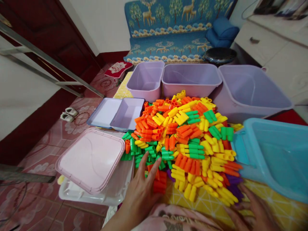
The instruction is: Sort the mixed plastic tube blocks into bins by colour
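A big heap of plastic pieces shaped like joined finger tubes (185, 131), in orange, yellow, green, red and purple, lies in front of me. My left hand (141, 189) reaches over the near left side of the heap with its fingers spread. Its fingertips are at the green pieces (151, 150), beside a few red pieces (160, 182); whether they touch cannot be told. At the lower right, my right hand (252, 208) is partly cut off by the frame edge, fingers apart, close to some purple pieces (234, 187). I see nothing held in either hand.
Behind the heap stand three lilac bins (192, 75). A blue tub (276, 154) is on the right. Shallow trays (130, 114) and a pink lid (92, 157) lie left, the lid on a clear plastic one. A yellow patterned cloth (202, 211) covers the table.
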Demonstrator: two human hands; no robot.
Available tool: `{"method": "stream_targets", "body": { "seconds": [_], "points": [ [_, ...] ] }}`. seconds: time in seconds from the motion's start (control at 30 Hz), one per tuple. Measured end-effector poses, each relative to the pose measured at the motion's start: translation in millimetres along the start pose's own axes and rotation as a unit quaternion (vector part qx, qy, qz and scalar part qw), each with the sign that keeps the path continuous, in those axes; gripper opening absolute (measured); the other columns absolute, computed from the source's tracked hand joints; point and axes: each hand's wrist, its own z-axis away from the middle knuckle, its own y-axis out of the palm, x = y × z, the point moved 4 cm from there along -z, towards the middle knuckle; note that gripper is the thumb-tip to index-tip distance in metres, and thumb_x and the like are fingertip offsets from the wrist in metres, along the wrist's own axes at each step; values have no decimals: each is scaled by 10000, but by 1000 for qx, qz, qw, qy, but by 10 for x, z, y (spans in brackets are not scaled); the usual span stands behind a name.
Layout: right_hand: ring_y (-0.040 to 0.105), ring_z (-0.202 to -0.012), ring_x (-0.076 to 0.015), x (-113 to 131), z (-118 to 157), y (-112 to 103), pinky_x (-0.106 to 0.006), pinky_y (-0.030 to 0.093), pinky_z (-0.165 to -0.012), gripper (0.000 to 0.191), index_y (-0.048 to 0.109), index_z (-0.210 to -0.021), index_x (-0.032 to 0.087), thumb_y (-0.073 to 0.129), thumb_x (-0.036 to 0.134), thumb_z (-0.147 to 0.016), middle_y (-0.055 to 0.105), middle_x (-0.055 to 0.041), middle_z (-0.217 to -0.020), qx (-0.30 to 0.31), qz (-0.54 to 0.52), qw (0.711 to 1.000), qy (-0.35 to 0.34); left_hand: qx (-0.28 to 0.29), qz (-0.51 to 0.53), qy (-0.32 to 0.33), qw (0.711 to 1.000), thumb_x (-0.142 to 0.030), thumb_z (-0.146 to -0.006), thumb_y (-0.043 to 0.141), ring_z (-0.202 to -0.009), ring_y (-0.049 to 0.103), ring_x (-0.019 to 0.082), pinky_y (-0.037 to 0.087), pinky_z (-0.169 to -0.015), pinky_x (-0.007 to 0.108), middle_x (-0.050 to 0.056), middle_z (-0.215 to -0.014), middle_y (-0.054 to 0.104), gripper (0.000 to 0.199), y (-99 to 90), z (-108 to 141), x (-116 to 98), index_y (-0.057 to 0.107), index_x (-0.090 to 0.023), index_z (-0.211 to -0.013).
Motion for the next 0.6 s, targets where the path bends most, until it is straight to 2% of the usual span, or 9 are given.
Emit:
{"method": "stream_targets", "body": {
  "seconds": [0.07,0.13,0.2,0.3,0.4,0.47,0.53,0.6],
  "points": [
    [672,-900,-306,-12,-55,104,-368,617,-626,796,398,-1380,296,703,520,-680,578,-127,-1234,35,-37,997,49,-8,29,6,1000,-127,-593,756,-1243,503,364,532,-918,496,97,-1591,24,1096,13,-35,-15,176,-421,-1475],
    [657,-999,-313,42,-105,176,-361,612,-731,863,365,-1392,269,742,504,-652,580,-141,-1265,57,-101,990,86,-21,54,11,998,-102,-595,747,-1288,456,368,506,-964,500,102,-1587,9,1081,10,-57,-37,195,-396,-1476],
    [651,-1036,-308,141,-135,219,-335,607,-753,908,341,-1395,264,779,471,-626,595,-144,-1257,66,-170,977,107,-37,77,17,996,-91,-638,724,-1323,415,358,478,-1003,498,111,-1578,17,1019,4,-64,-61,213,-372,-1474],
    [633,-1086,-296,289,-137,263,-305,600,-769,882,357,-1371,289,791,457,-622,552,-129,-1331,61,-241,963,108,-54,108,26,992,-95,-718,675,-1332,410,330,461,-1025,496,115,-1570,44,904,10,-67,-91,238,-358,-1465],
    [632,-1094,-296,354,-115,387,-328,586,-820,828,373,-1361,272,777,441,-659,601,-130,-1274,105,-279,947,122,-50,142,37,988,-79,-732,655,-1360,376,311,435,-1059,472,103,-1568,84,848,22,-93,-124,290,-349,-1448],
    [622,-1113,-297,387,-118,494,-355,569,-859,880,329,-1395,266,787,411,-658,621,-134,-1248,145,-306,933,122,-41,162,37,985,-74,-721,664,-1393,325,304,404,-1089,463,93,-1565,116,852,17,-131,-146,306,-350,-1443],
    [601,-1147,-292,446,-152,563,-378,553,-885,934,287,-1421,293,797,390,-645,587,-126,-1303,156,-333,924,106,-33,175,30,984,-88,-707,685,-1423,265,304,359,-1119,479,85,-1560,151,871,-5,-180,-166,305,-352,-1445],
    [606,-1140,-285,535,-203,598,-393,545,-891,889,326,-1405,324,790,388,-650,588,-102,-1305,159,-348,918,106,-24,188,23,982,-106,-685,707,-1437,230,301,321,-1140,490,74,-1561,167,903,-27,-227,-186,297,-352,-1450]
  ]
}}
